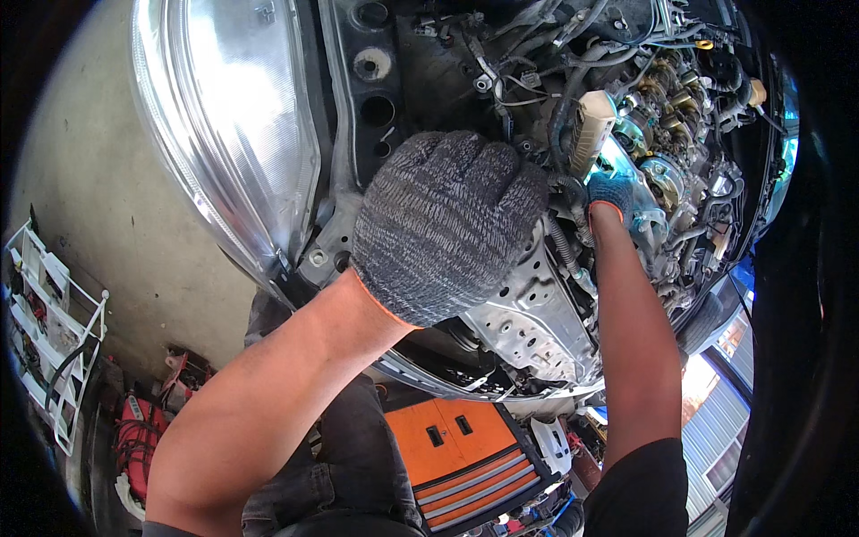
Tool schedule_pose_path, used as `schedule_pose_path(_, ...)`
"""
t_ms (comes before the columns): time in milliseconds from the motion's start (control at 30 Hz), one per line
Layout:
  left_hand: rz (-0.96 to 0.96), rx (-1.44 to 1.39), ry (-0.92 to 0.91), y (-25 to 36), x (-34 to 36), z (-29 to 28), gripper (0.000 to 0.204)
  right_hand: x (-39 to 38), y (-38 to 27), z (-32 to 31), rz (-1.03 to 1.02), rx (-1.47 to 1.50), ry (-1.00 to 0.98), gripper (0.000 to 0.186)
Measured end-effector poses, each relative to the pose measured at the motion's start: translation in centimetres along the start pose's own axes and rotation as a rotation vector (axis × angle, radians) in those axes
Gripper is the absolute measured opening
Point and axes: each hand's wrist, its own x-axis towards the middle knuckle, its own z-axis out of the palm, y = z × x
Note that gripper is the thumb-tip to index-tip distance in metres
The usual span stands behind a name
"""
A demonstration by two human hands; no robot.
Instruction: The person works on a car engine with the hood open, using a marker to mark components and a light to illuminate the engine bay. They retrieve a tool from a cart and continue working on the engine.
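My left hand point(452, 224), in a dark grey knit glove with an orange cuff, is closed over the front of an open car engine bay, back of the hand up. Its curled fingertips and anything under them are hidden. Farther right, my right hand point(610, 191), in a similar glove, reaches down beside the exposed engine top point(667, 134), where metal valve gear shows. Its fingers look curled, but bright bluish light washes them out and hides what they grip. Just beyond it stands a beige, block-shaped thing point(592, 130), with the glow at its lower end.
A large clear headlight point(237, 116) fills the upper left, beside the black front panel point(367, 67). Hoses and wiring point(568, 98) surround the engine. A punched metal plate point(537, 322) lies nearer me. Below are an orange tool cabinet point(456, 447), a white wire rack point(55, 336) and red equipment point(140, 438).
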Motion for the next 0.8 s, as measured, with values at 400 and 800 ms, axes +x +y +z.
schedule_pose_path(400, 0.001, -0.011, 0.033, 0.0, 0.3, -0.1, 0.039, 0.9, -0.1, 0.6, 0.03, -0.08, -0.072, 0.044)
schedule_pose_path(800, 0.011, 0.001, 0.005, -0.1, 0.3, 0.0, 0.036, 1.3, 0.8, 1.7, -0.026, -0.103, -0.018, 0.036)
